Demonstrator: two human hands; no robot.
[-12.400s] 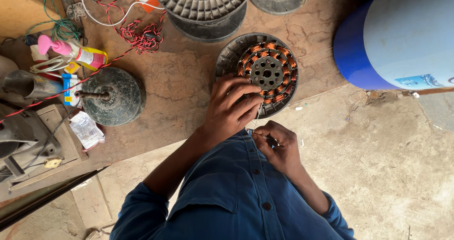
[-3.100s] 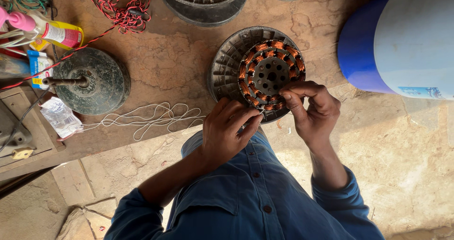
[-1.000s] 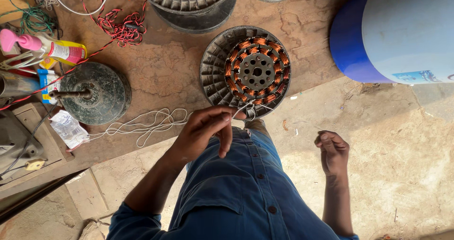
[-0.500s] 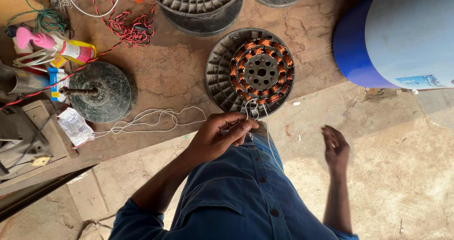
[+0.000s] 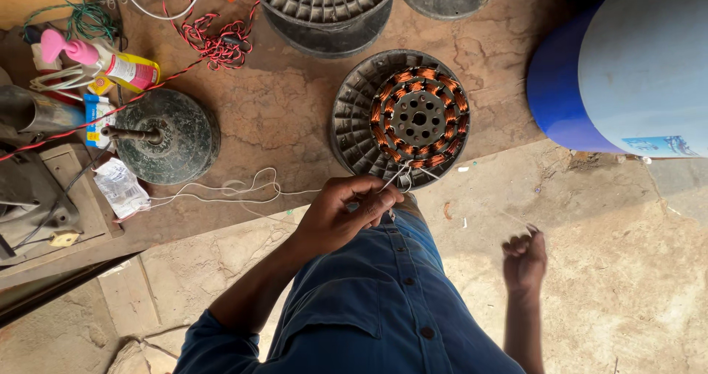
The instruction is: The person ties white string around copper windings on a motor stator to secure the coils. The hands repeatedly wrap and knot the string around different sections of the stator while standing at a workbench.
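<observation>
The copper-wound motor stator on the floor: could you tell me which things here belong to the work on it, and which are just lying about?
In the work:
- stator with copper coils
- white string, pinched near the stator by the left hand
- right hand, loosely curled, holding nothing visible

Lying about:
- blue barrel
- dark round motor cover
- pink-capped bottle
- red wires

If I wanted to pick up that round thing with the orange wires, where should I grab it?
Probably by the ribbed grey outer rim of the round motor stator, coming down from above with fingers on opposite sides. It lies flat, and the copper coils ringing its middle look delicate, so keep off them.
</observation>
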